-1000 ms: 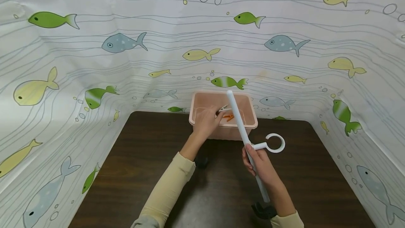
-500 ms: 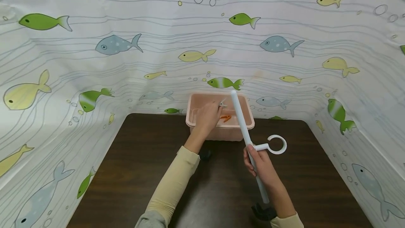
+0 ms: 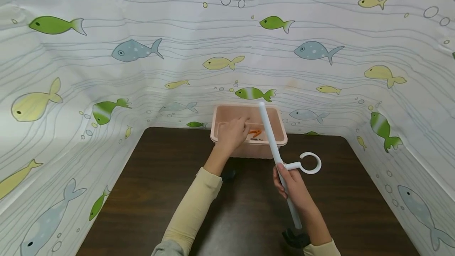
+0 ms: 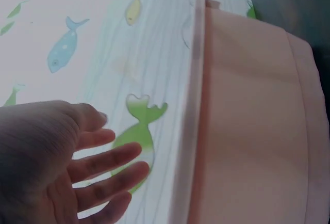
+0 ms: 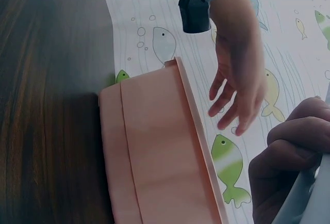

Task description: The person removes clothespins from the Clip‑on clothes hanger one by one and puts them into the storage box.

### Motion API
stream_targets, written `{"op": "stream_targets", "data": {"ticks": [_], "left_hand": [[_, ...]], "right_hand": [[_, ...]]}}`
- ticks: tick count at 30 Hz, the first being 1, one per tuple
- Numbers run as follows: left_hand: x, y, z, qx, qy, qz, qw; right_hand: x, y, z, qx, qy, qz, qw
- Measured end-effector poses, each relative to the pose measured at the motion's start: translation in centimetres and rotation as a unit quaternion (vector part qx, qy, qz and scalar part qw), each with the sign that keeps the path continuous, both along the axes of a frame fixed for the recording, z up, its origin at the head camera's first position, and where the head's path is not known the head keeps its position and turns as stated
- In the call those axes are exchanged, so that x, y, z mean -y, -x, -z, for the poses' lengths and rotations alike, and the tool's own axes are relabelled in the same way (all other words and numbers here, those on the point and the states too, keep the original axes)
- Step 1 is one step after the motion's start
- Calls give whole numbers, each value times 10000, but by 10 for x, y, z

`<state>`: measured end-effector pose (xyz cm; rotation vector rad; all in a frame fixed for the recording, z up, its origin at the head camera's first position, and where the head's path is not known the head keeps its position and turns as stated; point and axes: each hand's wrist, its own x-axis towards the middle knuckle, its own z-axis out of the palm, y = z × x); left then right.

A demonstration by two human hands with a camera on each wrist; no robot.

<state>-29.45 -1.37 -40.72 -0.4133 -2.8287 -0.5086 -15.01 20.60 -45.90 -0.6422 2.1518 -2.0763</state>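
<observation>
My left hand (image 3: 232, 133) hovers over the pink plastic bin (image 3: 249, 151), fingers loosely spread and holding nothing. In the left wrist view the fingers (image 4: 111, 162) hang apart beside the bin's rim (image 4: 193, 115). Inside the bin lie an orange clothespin (image 3: 255, 132) and a small, partly hidden dark and pale item (image 3: 256, 139). My right hand (image 3: 292, 185) grips a white bar hanger (image 3: 270, 133) near its middle. The bar slants up in front of the bin, and its round, open-ended hook (image 3: 311, 163) points right. In the right wrist view, curled fingers (image 5: 296, 141) wrap the bar.
The bin stands at the far edge of a dark wooden table (image 3: 153, 192). A white sheet (image 3: 192, 23) printed with fish rises behind and along both sides. A black wrist camera (image 3: 296, 238) sits on the right wrist.
A white clothespin pinched by my left hand has been let go over the bin, and the fingers have loosened. The right hand and hanger have stayed nearly still.
</observation>
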Motion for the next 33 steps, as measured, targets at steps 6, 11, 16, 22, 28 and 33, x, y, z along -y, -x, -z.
{"op": "stream_targets", "data": {"ticks": [6, 11, 16, 22, 28, 33], "left_hand": [[2, -11, -8, -325, -695, 261, 9967], [3, -22, -17, -921, -1080, 401, 9891], [4, -37, -28, -1609, -1304, 813, 9749], [6, -47, -34, -2548, -718, 1302, 9555], [8, -54, -33, -2753, -377, 1292, 9519], [6, -58, -29, -2965, 14, 1586, 9418]], "right_hand": [[1, -1, 0, -3, -39, 11, 10000], [1, -1, 1, 58, -65, 137, 9999], [1, 0, 1, 162, -135, 255, 9995], [2, 3, 1, 286, -236, 348, 9987], [3, 4, 1, 459, -274, 490, 9974], [3, 4, 2, 653, -372, 576, 9955]]}}
